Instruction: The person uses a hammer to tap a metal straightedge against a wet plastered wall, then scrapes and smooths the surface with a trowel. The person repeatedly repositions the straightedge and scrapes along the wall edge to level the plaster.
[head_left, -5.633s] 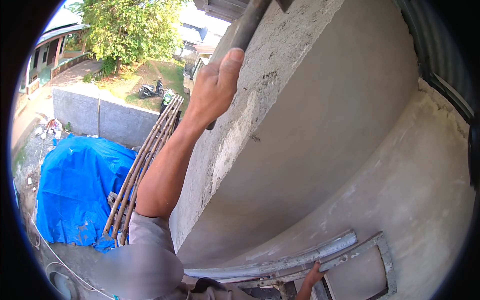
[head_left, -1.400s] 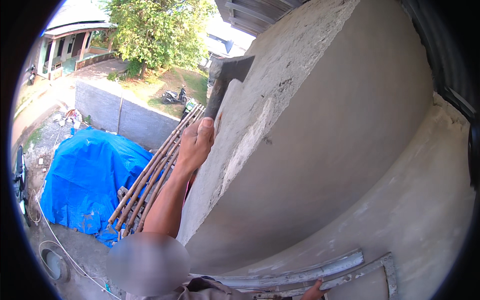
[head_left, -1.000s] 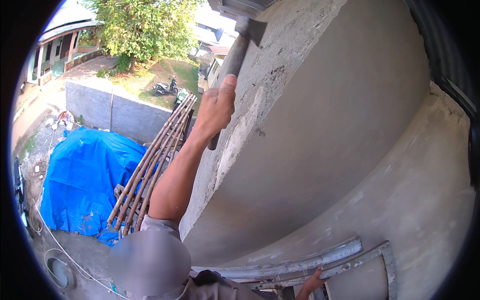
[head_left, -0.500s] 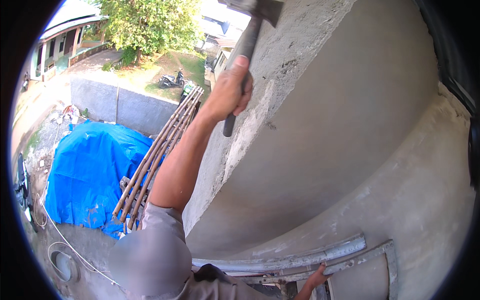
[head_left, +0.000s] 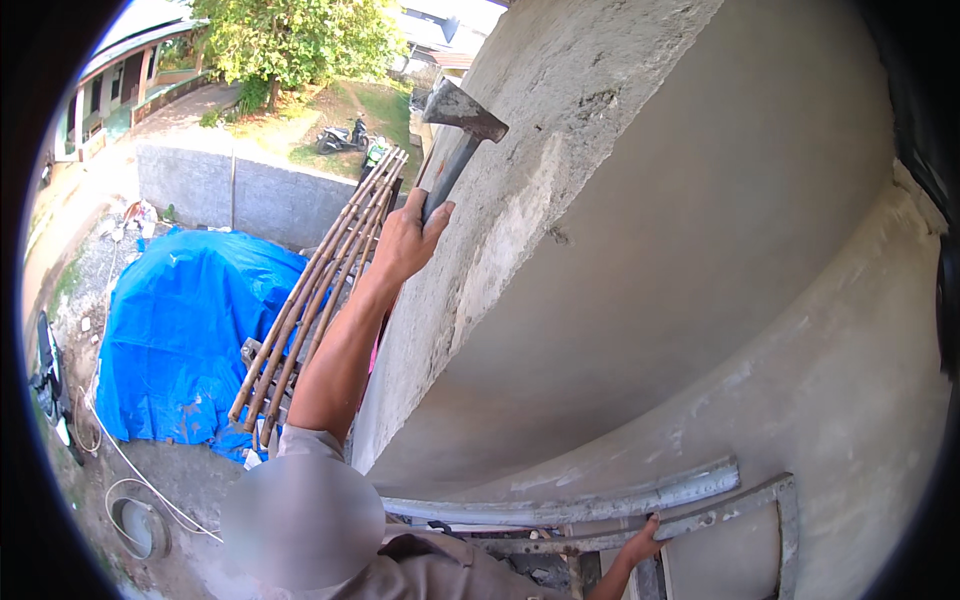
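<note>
My left hand (head_left: 405,242) is closed round the handle of a hatchet (head_left: 465,112) with a dark, dusty head, raised beside the rough edge of a concrete ledge (head_left: 560,100). Whether the blade touches the concrete I cannot tell. Low on the right, my right hand (head_left: 640,540) grips a weathered metal frame (head_left: 725,503) under a pale curved strip (head_left: 690,482). A blurred patch hides what is beside my left sleeve.
Smooth plastered concrete (head_left: 680,230) curves across the right side. Down on the left lie a blue tarpaulin (head_left: 180,340), several bamboo poles (head_left: 300,310), hoses and a round tub (head_left: 140,525). A grey wall (head_left: 180,175) stands before parked scooters (head_left: 345,137), a tree and houses.
Since half a second ago the hatchet has come down and left, its head turned more side-on. Over the last seconds it has risen and dropped along the edge; my right hand stayed on the frame.
</note>
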